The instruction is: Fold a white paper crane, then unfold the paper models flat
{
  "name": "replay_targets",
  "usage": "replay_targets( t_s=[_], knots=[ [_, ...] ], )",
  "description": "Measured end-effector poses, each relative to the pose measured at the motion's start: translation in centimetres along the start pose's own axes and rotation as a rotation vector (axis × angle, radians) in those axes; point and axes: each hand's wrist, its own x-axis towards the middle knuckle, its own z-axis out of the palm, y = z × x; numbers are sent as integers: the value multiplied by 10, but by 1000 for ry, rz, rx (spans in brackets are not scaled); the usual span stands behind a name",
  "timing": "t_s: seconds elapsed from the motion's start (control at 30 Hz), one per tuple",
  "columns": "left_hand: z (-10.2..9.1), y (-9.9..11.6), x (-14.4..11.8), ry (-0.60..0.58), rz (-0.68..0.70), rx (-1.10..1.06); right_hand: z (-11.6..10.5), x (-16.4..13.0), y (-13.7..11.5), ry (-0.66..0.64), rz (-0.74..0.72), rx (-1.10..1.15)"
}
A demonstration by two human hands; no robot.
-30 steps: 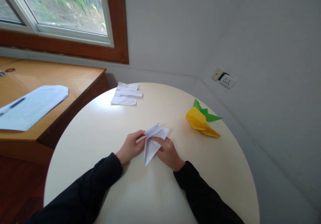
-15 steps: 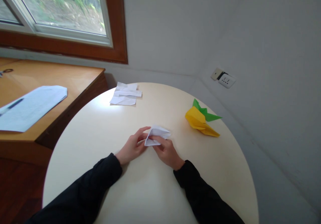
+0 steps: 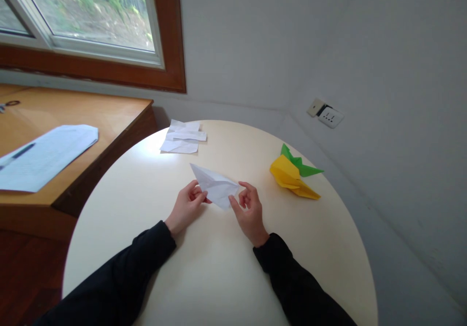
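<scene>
A folded white paper (image 3: 218,189) lies between my hands over the round table, with a pointed corner reaching to the upper left. My left hand (image 3: 188,204) pinches its lower left edge, thumb on top and the other fingers partly hidden underneath. At the paper's right end, my right hand (image 3: 251,214) grips the edge lightly between thumb and index finger, which sit somewhat apart; its other fingers are curled. Right of my hands rests a yellow folded paper piece (image 3: 286,172), with a green zigzag folded paper (image 3: 304,169) against its far side.
Flat white paper pieces (image 3: 180,143) lie near the far left edge of the round white table (image 3: 211,277). A wooden desk (image 3: 120,107) on the left holds white sheets (image 3: 62,151), a pen (image 3: 22,151) and partly visible scissors (image 3: 10,103). Wall sockets (image 3: 330,117) are beyond the table.
The folded white paper has been turned and spread flatter, its point now toward the upper left. My right hand has moved from the paper's front to its right end.
</scene>
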Motion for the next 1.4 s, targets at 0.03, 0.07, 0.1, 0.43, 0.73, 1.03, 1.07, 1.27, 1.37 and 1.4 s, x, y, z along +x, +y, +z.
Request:
replay_targets(
  t_s=[0.03,0.07,0.1,0.43,0.73,1.03,1.07,1.27,1.37,1.4],
  knots=[
    [0,1,0,4,-9,-11,0,1,0,13,38,32],
    [0,2,-1,5,-18,-17,1,2,0,8,85,81],
    [0,3,-1,6,-26,-18,1,3,0,-11,137,145],
    [-1,-6,-2,-109,-20,-3,11,-3,-4,-157,370,425],
    [-1,-9,-1,-75,-71,112,9,-2,-7,-149,310,391],
    [-5,-15,1,-21,-44,230,7,-4,-3,-133,208,355],
    [-5,-14,1,-16,-31,235,6,-4,-2,-131,188,327],
    [0,0,-4,-87,30,203,2,-4,-5,-140,74,237],
    [0,-2,-5,-105,-18,141,0,-2,-5,-151,41,214],
    [0,-4,-5,-110,-30,127,-1,-2,-5,-156,30,205]
  ],
)
